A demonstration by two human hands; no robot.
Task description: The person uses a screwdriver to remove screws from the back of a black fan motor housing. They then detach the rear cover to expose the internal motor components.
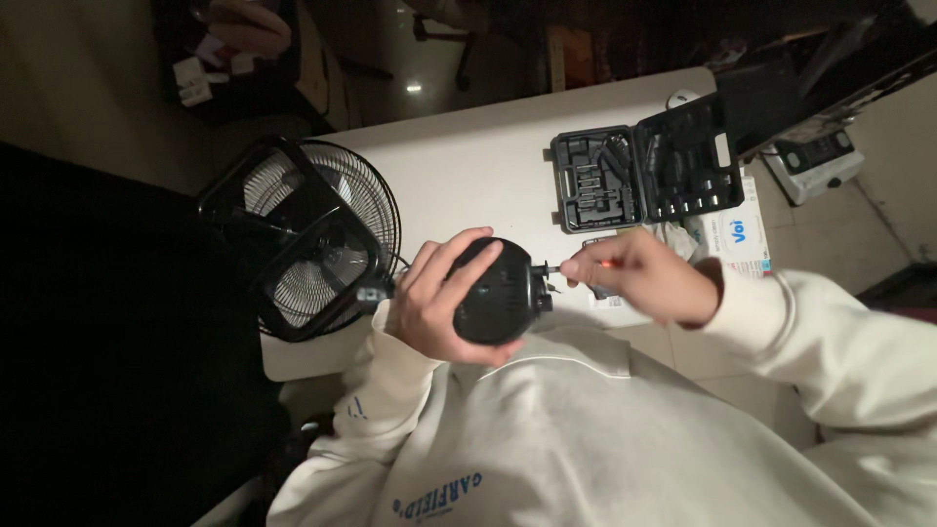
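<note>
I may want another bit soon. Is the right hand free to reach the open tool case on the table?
Probably not at once: the right hand holds a screwdriver against the black motor housing. The tool case lies open just beyond it, unobstructed.

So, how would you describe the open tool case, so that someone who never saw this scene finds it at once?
Start at the white table. Behind the right hand, near the table's far edge, lies the tool case, opened flat into two halves. It is the only black moulded box with rows of small slots; the white carton beside it is plain.
</note>
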